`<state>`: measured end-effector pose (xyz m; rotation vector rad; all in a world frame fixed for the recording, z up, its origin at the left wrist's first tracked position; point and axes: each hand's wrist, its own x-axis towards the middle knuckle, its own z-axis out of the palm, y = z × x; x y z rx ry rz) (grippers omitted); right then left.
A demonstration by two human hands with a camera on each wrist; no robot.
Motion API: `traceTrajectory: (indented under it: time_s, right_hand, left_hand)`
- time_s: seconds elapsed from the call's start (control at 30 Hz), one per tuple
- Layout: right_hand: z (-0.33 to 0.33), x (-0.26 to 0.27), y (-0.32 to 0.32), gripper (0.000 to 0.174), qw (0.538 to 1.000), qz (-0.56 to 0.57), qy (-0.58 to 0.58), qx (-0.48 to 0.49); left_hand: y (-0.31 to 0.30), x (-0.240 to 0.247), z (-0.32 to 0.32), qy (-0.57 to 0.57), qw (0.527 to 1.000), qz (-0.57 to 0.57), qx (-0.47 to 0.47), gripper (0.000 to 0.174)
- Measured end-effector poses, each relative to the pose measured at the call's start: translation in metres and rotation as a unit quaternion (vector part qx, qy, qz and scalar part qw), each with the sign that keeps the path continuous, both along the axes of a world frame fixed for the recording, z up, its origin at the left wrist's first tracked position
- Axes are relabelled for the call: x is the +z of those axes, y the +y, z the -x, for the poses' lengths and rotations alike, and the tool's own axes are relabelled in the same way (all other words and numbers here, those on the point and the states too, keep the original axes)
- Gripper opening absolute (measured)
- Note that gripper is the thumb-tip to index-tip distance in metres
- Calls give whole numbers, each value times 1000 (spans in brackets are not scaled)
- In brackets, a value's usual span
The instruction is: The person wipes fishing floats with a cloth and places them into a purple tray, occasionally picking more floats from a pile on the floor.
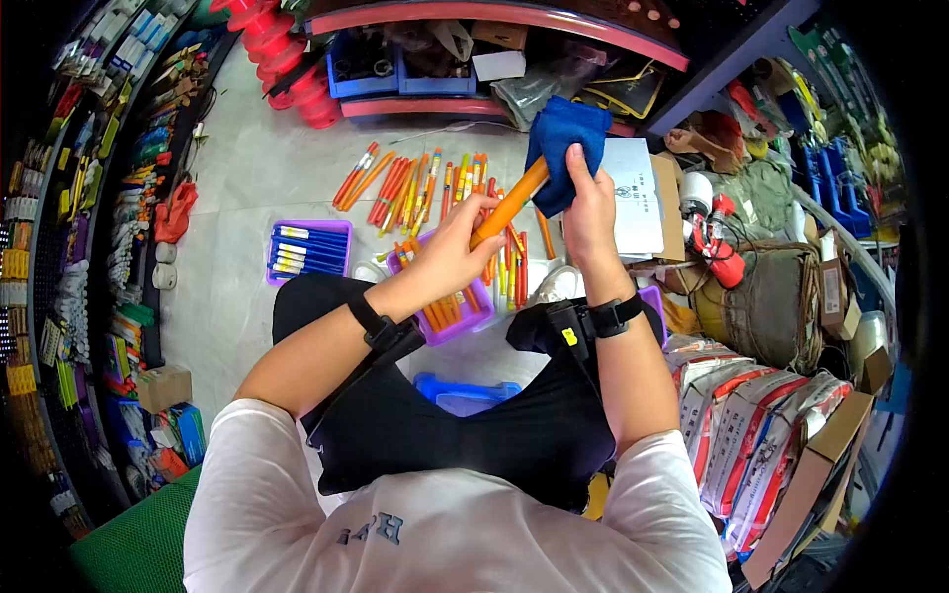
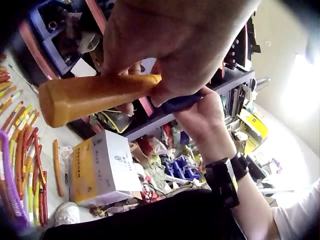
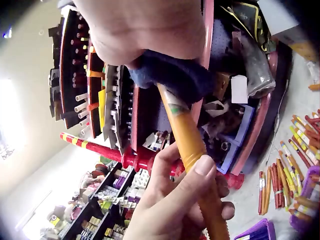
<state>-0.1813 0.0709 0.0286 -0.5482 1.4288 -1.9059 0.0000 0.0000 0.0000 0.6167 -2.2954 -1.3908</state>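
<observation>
My left hand (image 1: pixel 450 252) grips a thick orange rod (image 1: pixel 514 203) near its lower end, the thumb lying along it in the right wrist view. The rod slants up toward my right hand (image 1: pixel 590 212), which holds a folded dark blue cloth (image 1: pixel 571 138) around its upper end. Just below the cloth (image 3: pixel 172 75), a silver and green band (image 3: pixel 175 102) shows on the rod. The tip under the cloth is hidden. Beneath my left hand stands a purple basket (image 1: pixel 481 318) with orange rods in it. Several red, orange and yellow rods (image 1: pixel 405 193) lie on the floor ahead.
To the left is a purple basket (image 1: pixel 270 275) of blue pieces with white labels. A white box (image 1: pixel 638 203) stands right of the cloth, near cables and bags. Shelves of goods (image 1: pixel 138 247) line the left side; blue bins (image 1: pixel 364 79) sit under the rack ahead.
</observation>
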Motion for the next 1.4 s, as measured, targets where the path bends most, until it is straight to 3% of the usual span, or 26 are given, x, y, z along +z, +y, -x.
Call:
traceTrajectory:
  time_s: [0.27,0.37,0.47,0.6,0.8,0.9,1.0,1.1,1.2,1.23,1.3,1.4]
  right_hand:
    - [-5,18,-7,31,992,79,-72,-61]
    - [2,13,0,30,1000,19,11,-18]
    - [-7,12,-3,30,999,30,-10,-21]
    - [-1,4,-1,33,996,-31,74,-27]
    - [8,10,1,35,983,36,63,-170]
    - [23,9,1,34,972,99,2,-212]
    - [30,22,11,38,974,156,-97,-130]
    - [14,22,10,46,986,134,-97,-33]
    - [-4,7,1,37,997,75,-30,22]
    - [-9,3,1,36,999,35,4,40]
    - [-10,-5,-3,37,997,-7,63,38]
    - [-7,5,-4,37,998,-25,62,4]
  left_hand:
    - [-3,-4,2,13,999,-35,-16,42]
    - [2,-6,-4,12,1000,4,-11,44]
    - [0,-10,-5,19,996,-78,-27,44]
    - [6,-8,-7,-23,995,-90,-24,41]
    - [4,2,8,45,988,-139,-54,39]
    - [4,15,4,7,999,-38,-35,40]
    - [-3,3,6,25,997,-73,-14,42]
    - [-8,-1,6,33,995,-89,-15,40]
    - [-5,-7,9,68,989,-125,-28,38]
    - [-3,-6,8,65,979,-194,-25,37]
    - [-2,-3,6,60,943,-326,-20,36]
    - [-6,0,6,60,939,-335,-44,33]
